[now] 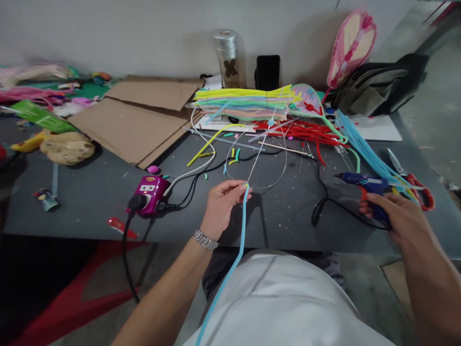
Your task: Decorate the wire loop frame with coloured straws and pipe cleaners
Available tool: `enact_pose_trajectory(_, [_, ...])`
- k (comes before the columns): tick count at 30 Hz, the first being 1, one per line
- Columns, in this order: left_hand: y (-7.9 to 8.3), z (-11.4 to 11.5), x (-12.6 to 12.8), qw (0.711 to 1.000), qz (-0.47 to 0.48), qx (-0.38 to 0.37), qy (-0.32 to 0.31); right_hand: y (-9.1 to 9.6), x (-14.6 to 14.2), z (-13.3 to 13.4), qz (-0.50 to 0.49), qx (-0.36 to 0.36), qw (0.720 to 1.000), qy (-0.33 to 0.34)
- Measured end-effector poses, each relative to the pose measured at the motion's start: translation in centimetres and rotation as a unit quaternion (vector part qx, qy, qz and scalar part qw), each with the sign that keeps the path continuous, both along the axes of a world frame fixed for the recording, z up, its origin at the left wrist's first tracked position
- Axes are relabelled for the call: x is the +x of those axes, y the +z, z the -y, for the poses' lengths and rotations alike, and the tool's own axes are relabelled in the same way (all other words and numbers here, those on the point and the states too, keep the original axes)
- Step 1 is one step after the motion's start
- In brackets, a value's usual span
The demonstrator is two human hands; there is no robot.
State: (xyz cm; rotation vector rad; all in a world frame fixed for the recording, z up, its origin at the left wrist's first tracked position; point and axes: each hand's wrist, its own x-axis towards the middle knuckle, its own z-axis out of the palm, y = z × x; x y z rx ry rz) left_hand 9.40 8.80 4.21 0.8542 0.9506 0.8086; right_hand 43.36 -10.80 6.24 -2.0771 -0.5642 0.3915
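My left hand [223,202] pinches the top end of a long light-blue pipe cleaner [240,235] against a thin wire loop frame [268,168] that rises over the dark table [90,202]. The pipe cleaner trails down over my lap. My right hand [392,216] grips a blue hot glue gun [363,185] at the table's right side, nozzle pointing left, its black cord [324,206] curling on the tabletop.
A stack of coloured pipe cleaners [248,101] lies at the back, with red ones [306,132] and blue ones [363,149] beside it. Cardboard sheets [144,115] sit left of centre. A purple power adapter [149,192], red-handled scissors [418,187], a metal-capped jar [227,57] and a dark bag [374,86] are around.
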Motion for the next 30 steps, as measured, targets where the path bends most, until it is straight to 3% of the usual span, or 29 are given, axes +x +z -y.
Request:
enact_pose_trajectory(2, [0.2, 0.0, 0.0, 1.0, -0.004, -0.001, -0.004, 0.9, -1.9, -0.1, -0.106, 0.109, 0.988, -0.015])
enact_pose_trajectory(5, [0.3, 0.0, 0.0, 1.0, -0.007, 0.007, -0.005, 2.5, -5.4, -0.6, -0.206, 0.145, 0.966, 0.049])
enact_pose_trajectory(9, [0.0, 0.1, -0.1, 1.0, 0.001, 0.01, -0.005, 3.2, -10.0, -1.3, -0.227, 0.063, 0.95, 0.204])
enact_pose_trajectory(15, [-0.4, 0.3, -0.4, 1.0, 0.005, 0.025, -0.01, 2.5, -14.8, -3.7, -0.125, -0.037, 0.939, 0.32])
enact_pose_trajectory(21, [-0.1, 0.6, -0.4, 0.999, -0.005, 0.032, -0.011, 2.4, -15.9, -6.0, -0.023, -0.017, 0.944, 0.329])
enact_pose_trajectory(30, [-0.7, 0.7, -0.6, 0.998, -0.023, 0.056, -0.019, 0.8, -16.0, -6.0, -0.038, -0.032, 0.937, 0.347])
